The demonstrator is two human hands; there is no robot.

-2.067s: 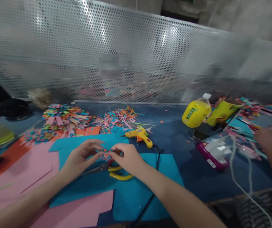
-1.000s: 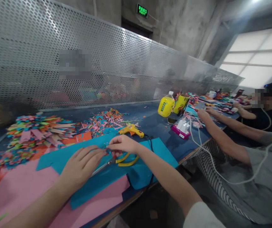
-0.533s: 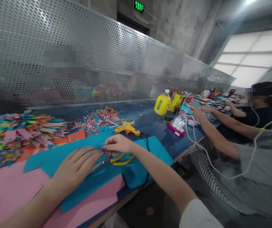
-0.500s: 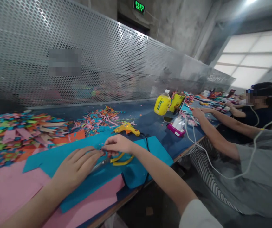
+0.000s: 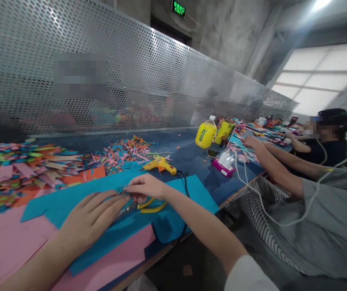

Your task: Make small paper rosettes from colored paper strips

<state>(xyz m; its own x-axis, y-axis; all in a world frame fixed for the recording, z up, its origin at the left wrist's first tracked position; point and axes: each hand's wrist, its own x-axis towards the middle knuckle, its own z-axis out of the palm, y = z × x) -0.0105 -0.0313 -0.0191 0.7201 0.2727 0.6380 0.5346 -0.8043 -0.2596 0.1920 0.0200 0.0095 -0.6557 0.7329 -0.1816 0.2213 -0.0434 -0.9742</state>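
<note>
My left hand (image 5: 96,216) reaches in over a blue paper sheet (image 5: 188,194), fingers pressed together and thumb hidden beneath. My right hand (image 5: 145,188) meets its fingertips in a pinch. Small bluish bits show where the fingers join, but what they hold is too small to make out. Scissors (image 5: 153,209) with yellow handles lie on the blue paper just below my right hand, their blades running towards my left hand. Behind my right hand lies a yellow glue gun (image 5: 160,165) with a black cord.
A fringed paper pile (image 5: 34,163), coloured strips (image 5: 128,149) and pink paper (image 5: 12,238) lie leftward. A yellow bottle (image 5: 206,133), yellow container (image 5: 224,132) and tissue box (image 5: 223,165) stand right. Beyond them a co-worker's arm (image 5: 273,163) rests by a white cable (image 5: 261,208). A perforated metal screen (image 5: 149,81) lines the back.
The view has shifted a little, so most things sit slightly further left. Both hands keep their place over the blue paper, fingertips still together. The neighbouring co-worker's hands have moved slightly.
</note>
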